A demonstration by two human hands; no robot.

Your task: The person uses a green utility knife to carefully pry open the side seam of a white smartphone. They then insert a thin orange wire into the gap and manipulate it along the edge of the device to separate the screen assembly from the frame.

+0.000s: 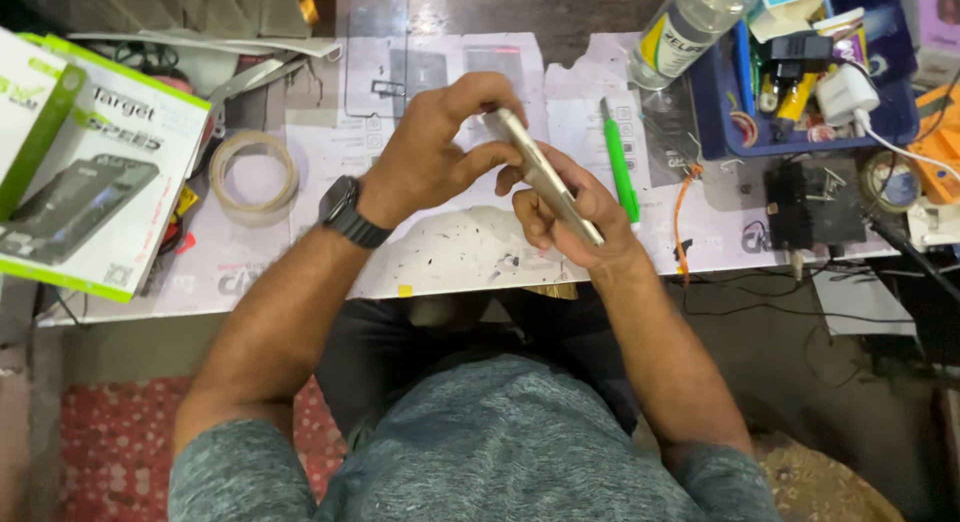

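Observation:
A slim, pale gold phone is held edge-on above the workbench, tilted from upper left to lower right. My left hand, with a dark watch on the wrist, grips its upper end with fingers curled over the edge. My right hand cups the lower half of the phone from beneath, thumb near its side. The phone's screen side is hidden from view.
A green-handled tool lies right of my hands. A roll of clear tape and a white-green box sit to the left. A clear bottle and blue tray of small parts stand at back right, a black block below.

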